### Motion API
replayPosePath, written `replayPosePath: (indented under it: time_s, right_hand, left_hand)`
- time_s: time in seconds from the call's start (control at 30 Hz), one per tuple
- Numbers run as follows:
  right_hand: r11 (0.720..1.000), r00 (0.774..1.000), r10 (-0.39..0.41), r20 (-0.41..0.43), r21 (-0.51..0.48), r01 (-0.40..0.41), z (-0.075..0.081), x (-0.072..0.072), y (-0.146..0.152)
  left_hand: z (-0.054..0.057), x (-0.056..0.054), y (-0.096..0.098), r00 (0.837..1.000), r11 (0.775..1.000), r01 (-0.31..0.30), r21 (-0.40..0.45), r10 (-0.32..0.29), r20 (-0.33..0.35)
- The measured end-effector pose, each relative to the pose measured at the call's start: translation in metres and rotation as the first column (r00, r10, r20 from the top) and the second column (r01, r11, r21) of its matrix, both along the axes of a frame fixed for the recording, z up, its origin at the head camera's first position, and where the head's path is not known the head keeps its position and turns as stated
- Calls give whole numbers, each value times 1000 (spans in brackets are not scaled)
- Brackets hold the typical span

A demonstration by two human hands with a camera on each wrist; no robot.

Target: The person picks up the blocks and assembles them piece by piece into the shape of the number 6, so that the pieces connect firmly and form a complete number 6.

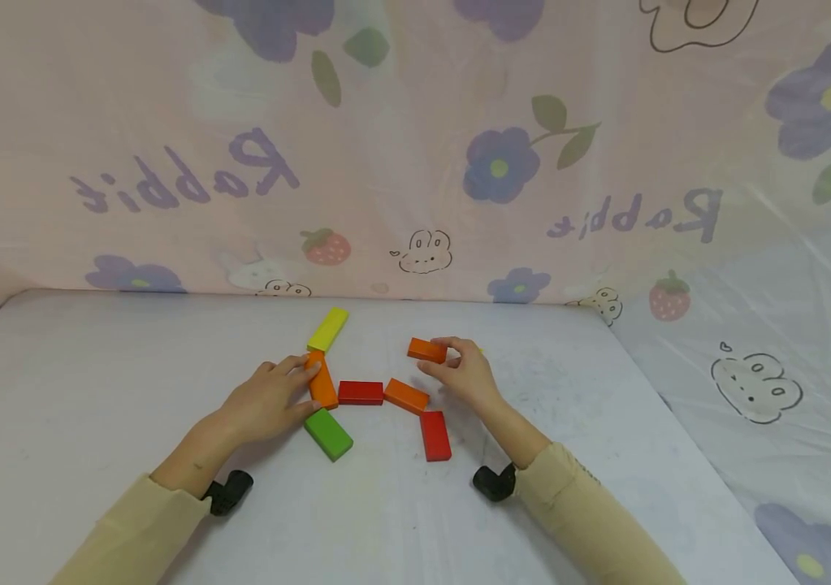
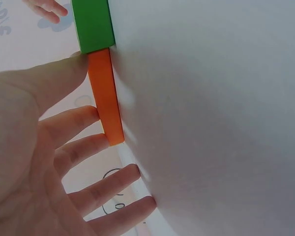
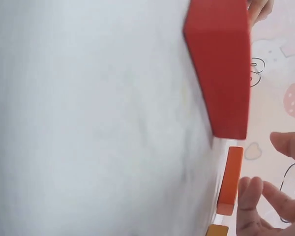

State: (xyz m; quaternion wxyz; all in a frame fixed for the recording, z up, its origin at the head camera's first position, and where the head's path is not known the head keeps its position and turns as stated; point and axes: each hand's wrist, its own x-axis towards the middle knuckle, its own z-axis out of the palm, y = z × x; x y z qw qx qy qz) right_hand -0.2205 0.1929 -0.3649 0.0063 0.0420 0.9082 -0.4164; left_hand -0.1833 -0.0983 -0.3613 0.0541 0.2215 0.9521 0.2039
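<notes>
My left hand rests its fingertips along an orange block. In the left wrist view the thumb lies by the joint with a green block, and two fingertips touch near the other end. At the far end of that orange block sits a yellow block. My right hand is at another orange block, its fingertips touching the right end. The right wrist view shows the thumb raised apart from this orange block. A piece of yellow shows behind the right hand, mostly hidden.
Between the hands, a red block, an orange block and another red block form a bent row on the white table. A printed curtain hangs along the back and right sides.
</notes>
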Motion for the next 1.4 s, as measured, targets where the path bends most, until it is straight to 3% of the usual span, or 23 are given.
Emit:
replayPosePath:
  time_s: [0.37, 0.87, 1.4]
  right_hand:
    - [982, 993, 110, 35, 151, -114, -5, -15, 7]
    - [987, 997, 8, 77, 159, -20, -1, -13, 3]
    - [993, 997, -8, 73, 119, -1, 1, -7, 2]
  left_hand:
    - [-1, 0, -1, 1000, 1000, 10, 8, -10, -10]
    - [-1, 0, 0, 1000, 1000, 1, -1, -1, -4]
    - [1, 1, 0, 1000, 1000, -4, -10, 4, 3]
